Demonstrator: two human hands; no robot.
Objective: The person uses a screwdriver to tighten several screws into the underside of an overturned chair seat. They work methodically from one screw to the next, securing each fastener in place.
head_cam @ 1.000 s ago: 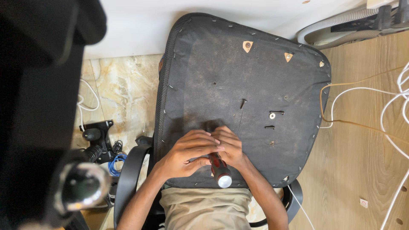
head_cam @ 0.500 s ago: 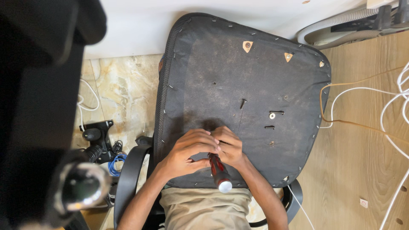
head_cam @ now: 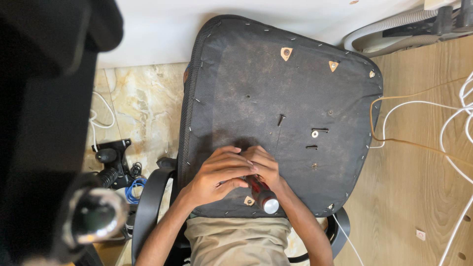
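Head view
Seat: an upturned chair seat [head_cam: 276, 88] with black fabric underside lies in front of the person, its near edge over their lap.
Screwdriver: a screwdriver [head_cam: 260, 193] with a dark red handle and pale butt cap sits at the seat's near edge; the butt points toward the person, the shaft runs away and slightly left, hidden under the hands.
Long axis: tilted, from near-right up to far-left; the tip cannot be seen.
Right hand: the right hand [head_cam: 265, 166] is wrapped round the upper handle, fingers curled tight on it.
Left hand: the left hand [head_cam: 219, 172] lies over the front of the tool, touching the right hand; its fingers [head_cam: 231, 153] are bent close together, and whether they pinch the shaft or a screw cannot be told.
Nearer hand: both meet at the same spot on the seat; the right carries the tool.
Loose parts: three black screws [head_cam: 281, 119] and a washer [head_cam: 314, 134] lie on the seat beyond the hands, to the far right, apart from them.
Surroundings: white cables [head_cam: 443, 123] on the wooden floor [head_cam: 419, 197] to the right; a black chair mechanism [head_cam: 111, 162] on the tiles to the left.
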